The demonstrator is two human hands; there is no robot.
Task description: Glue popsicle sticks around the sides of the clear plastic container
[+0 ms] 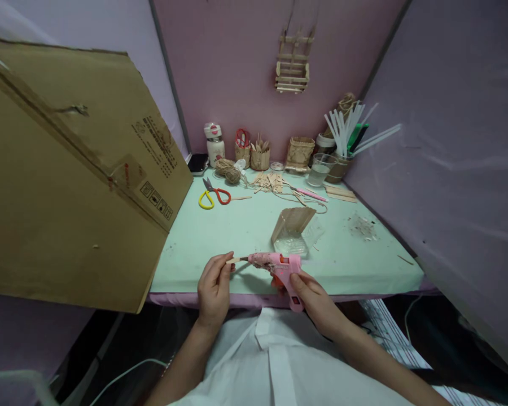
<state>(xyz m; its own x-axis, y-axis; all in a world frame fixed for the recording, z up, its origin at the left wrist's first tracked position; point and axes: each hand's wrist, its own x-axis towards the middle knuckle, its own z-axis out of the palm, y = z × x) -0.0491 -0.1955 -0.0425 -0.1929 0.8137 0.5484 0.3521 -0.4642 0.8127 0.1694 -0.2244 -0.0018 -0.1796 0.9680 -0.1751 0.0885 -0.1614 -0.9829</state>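
My right hand (315,296) grips a pink hot glue gun (288,272) by its handle, nozzle pointing left. Dried glue residue coats the front of its barrel. Between the fingertips of my left hand (215,287) is a small wooden stick (233,260), its right end at the nozzle tip; whether they touch I cannot tell. Just beyond the gun stands a clear plastic box (290,242) with a wooden-stick panel (294,221) upright along its back and left side.
Scissors (214,194) with yellow and red handles lie at the left. Behind are twine (232,173), loose stick pieces (268,181), a pink pen-like tool (311,194), a glass of water (319,171) and glue sticks (347,127). A large cardboard sheet (76,186) leans at the left.
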